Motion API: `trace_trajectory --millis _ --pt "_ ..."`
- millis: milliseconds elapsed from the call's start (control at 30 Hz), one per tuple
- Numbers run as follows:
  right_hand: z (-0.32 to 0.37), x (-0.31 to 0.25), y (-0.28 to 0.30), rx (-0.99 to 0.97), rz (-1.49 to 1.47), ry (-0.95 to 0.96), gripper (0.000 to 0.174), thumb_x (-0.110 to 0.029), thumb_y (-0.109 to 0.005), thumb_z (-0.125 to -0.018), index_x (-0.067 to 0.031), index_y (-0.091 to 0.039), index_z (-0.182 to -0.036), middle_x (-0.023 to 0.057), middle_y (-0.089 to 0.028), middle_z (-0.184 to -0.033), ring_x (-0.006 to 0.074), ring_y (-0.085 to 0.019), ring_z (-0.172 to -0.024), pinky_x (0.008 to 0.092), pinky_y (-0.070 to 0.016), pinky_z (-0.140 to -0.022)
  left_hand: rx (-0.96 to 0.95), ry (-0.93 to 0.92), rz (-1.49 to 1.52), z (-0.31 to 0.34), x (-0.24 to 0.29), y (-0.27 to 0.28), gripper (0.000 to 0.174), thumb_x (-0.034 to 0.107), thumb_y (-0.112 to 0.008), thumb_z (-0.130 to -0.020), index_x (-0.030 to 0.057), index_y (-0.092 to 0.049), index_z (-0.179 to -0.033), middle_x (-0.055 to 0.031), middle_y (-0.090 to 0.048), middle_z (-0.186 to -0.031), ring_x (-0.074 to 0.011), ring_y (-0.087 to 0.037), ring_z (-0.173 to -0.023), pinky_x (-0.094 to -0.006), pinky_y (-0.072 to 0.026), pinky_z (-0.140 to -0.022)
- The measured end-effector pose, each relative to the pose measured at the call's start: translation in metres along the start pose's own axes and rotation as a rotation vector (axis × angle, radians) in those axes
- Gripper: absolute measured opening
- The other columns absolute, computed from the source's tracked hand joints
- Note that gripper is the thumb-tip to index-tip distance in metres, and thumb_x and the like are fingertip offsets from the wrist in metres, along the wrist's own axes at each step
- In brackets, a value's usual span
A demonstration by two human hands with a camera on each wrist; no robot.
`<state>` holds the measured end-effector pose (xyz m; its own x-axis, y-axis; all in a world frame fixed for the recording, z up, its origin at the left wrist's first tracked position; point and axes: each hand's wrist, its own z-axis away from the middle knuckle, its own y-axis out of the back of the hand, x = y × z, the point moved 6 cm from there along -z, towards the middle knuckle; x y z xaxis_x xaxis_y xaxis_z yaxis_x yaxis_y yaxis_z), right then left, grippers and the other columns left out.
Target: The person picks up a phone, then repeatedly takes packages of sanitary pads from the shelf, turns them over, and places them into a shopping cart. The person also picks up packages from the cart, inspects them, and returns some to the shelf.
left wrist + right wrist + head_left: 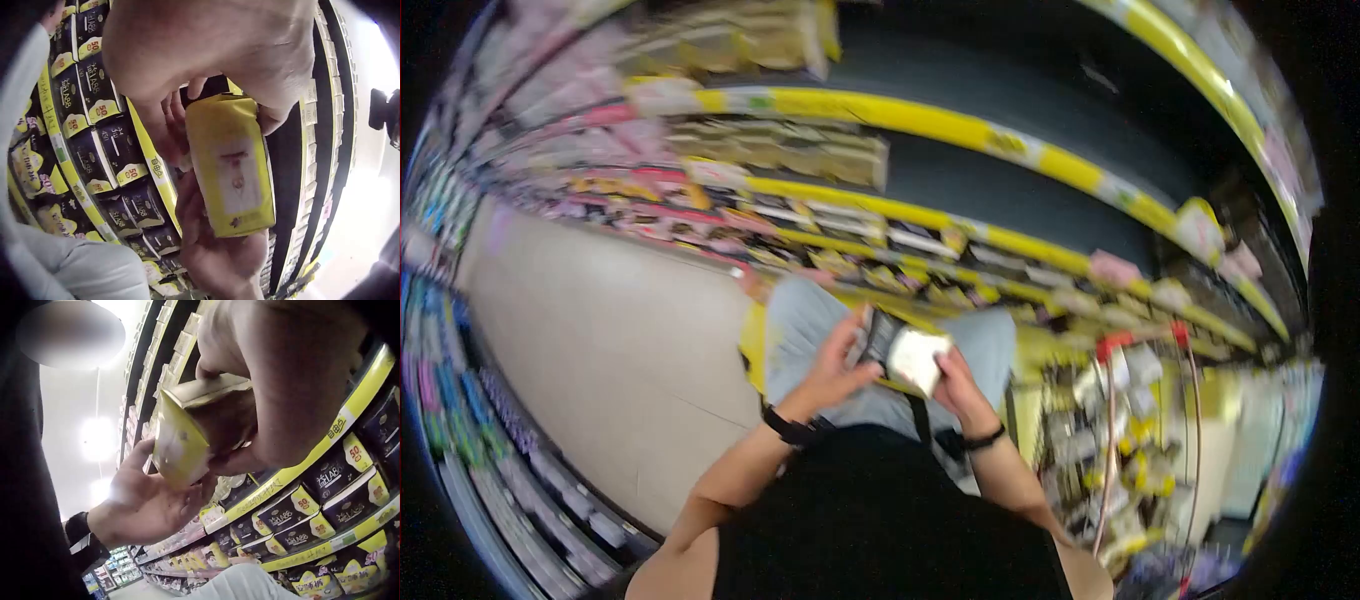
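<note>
Both hands hold one small soft pack (919, 360) above the person's lap. In the left wrist view this yellow pack (232, 172) shows a pale printed label panel on its broad side. My left hand (834, 368) grips one end, thumb on one side and fingers on the other. At the opposite end my right hand (962, 387) pinches the pack, its thumb on the bright face in the head view. From the right wrist view, the left hand (147, 503) has its palm turned up beneath the yellow end of the pack (181, 440).
Shelves with yellow edge strips (920, 112) rise in front, and dark packs marked 50 (306, 512) line them. A wire cart (1112, 440) full of packs stands at the right. Pale floor (620, 330) runs along the left, with another stocked shelf (500, 450) beyond.
</note>
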<state>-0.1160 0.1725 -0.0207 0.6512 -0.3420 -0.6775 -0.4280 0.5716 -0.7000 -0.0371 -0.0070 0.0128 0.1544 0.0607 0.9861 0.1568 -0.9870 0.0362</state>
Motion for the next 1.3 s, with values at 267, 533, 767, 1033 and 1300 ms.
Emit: trace_trajectory --millis 267,533,767,1033,1300 --pt "0.0 -0.011 0.012 0.051 0.408 0.071 0.055 -0.017 -0.076 -0.085 -0.0038 -0.041 -0.125 0.0054 -0.052 -0.119 0.0151 -0.051 -0.114 0.0313 -0.044 -0.098 0.142 0.13 0.229 -0.027 -0.014 0.007 0.051 0.008 -0.065 -0.091 0.0016 -0.04 -0.135 -0.0095 -0.051 -0.126 -0.0186 -0.048 -0.122 -0.0326 -0.0393 -0.103" --pt "-0.002 -0.008 -0.003 0.175 0.436 0.09 0.046 -0.008 -0.071 -0.088 -0.0043 -0.04 -0.122 0.0078 -0.054 -0.12 0.0165 -0.053 -0.114 0.0312 -0.0476 -0.094 0.116 0.161 0.31 -0.043 -0.018 0.013 0.033 0.002 -0.063 -0.09 0.0022 -0.049 -0.119 -0.01 -0.053 -0.125 -0.0182 -0.051 -0.118 -0.0321 -0.0439 -0.098" --pt "-0.024 -0.051 0.008 0.444 0.413 0.333 0.032 -0.008 -0.059 -0.096 -0.0041 -0.041 -0.122 0.011 -0.061 -0.112 0.0154 -0.058 -0.103 0.0279 -0.0474 -0.089 -0.184 0.221 0.216 -0.037 -0.007 -0.015 0.057 -0.003 -0.078 -0.071 0.0113 -0.038 -0.11 -0.0023 -0.04 -0.109 -0.0127 -0.048 -0.105 -0.0293 -0.0503 -0.086" --pt "-0.03 -0.051 0.007 0.387 0.615 0.339 0.034 -0.008 -0.065 -0.092 0.0005 -0.054 -0.123 0.0085 -0.062 -0.115 0.0138 -0.057 -0.107 0.0274 -0.0453 -0.094 -0.126 0.312 0.324 -0.026 -0.04 -0.01 0.027 0.006 -0.065 -0.09 0.0064 -0.044 -0.106 -0.003 -0.046 -0.102 -0.0123 -0.053 -0.093 -0.0284 -0.0525 -0.075" --pt "-0.03 -0.059 0.007 0.135 0.61 0.273 0.06 -0.005 -0.075 -0.085 -0.0014 -0.048 -0.139 0.0081 -0.055 -0.131 0.0164 -0.051 -0.123 0.0322 -0.0425 -0.104 -0.196 0.455 0.272 -0.005 -0.07 -0.013 0.019 0.015 -0.053 -0.099 0.0025 -0.051 -0.113 -0.0062 -0.062 -0.106 -0.0133 -0.061 -0.085 -0.027 -0.0504 -0.072"
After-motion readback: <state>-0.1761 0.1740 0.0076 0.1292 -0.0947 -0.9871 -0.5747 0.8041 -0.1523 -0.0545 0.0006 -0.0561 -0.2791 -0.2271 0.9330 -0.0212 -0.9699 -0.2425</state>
